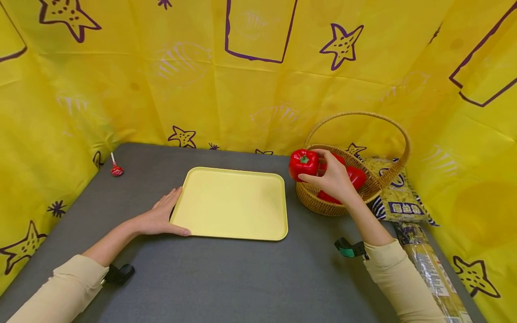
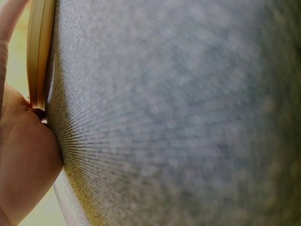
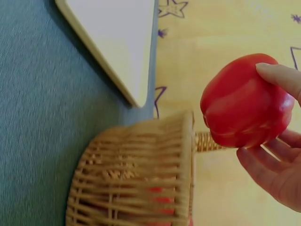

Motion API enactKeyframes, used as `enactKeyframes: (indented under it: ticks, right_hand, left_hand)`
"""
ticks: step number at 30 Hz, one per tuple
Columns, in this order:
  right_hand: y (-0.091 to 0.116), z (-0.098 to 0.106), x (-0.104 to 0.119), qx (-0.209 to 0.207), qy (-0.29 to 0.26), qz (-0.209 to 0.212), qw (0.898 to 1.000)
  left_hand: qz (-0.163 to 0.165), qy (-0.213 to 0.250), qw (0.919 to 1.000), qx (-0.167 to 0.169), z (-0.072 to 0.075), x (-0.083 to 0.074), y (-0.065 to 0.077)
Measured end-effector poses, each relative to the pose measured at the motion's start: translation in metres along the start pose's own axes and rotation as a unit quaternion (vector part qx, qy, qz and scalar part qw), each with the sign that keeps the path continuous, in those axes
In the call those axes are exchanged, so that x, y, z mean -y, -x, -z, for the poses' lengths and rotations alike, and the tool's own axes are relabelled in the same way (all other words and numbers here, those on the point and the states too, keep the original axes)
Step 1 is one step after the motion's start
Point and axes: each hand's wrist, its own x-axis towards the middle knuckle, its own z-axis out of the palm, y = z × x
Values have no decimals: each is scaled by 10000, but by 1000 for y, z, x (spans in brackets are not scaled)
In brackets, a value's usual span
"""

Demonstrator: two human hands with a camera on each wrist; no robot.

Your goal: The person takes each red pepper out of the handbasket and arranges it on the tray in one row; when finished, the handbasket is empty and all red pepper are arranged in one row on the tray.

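Note:
My right hand (image 1: 332, 176) holds a red bell pepper (image 1: 303, 165) between thumb and fingers, over the left rim of a wicker basket (image 1: 319, 207). The right wrist view shows the pepper (image 3: 247, 101) raised above the basket's edge. More red peppers (image 1: 356, 177) lie inside the basket, partly hidden by my hand. A pale yellow rectangular tray (image 1: 234, 204) lies flat on the grey table. At its left end rests my left hand (image 1: 159, 217), fingers straight along the side and thumb at the near corner. Close up, the left wrist view shows the palm beside the tray's edge (image 2: 40, 52).
A lollipop (image 1: 116, 170) with a red wrapper lies at the table's far left. Behind the basket's right side sits a yellow food packet (image 1: 404, 204), with a long clear-wrapped package (image 1: 432, 269) nearer me. Yellow patterned cloth (image 1: 250, 89) walls the table's back and sides.

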Motion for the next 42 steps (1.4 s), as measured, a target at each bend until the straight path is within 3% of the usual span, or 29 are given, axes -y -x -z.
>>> enactKeyframes:
  ticks: [11,28,42]
  right_hand:
    - [-4,-27,15,405,-274,-49,9988]
    - [-11,-80,29,802,-580,300,9946]
    - [-14,-123,39,1009,-923,99,9906]
  left_hand:
    - [16,-56,10000,-6,0,0,0]
    - [34,-3,10000,-27,-1,1,0]
    - [89,9,9999,-90,1,-1,0]
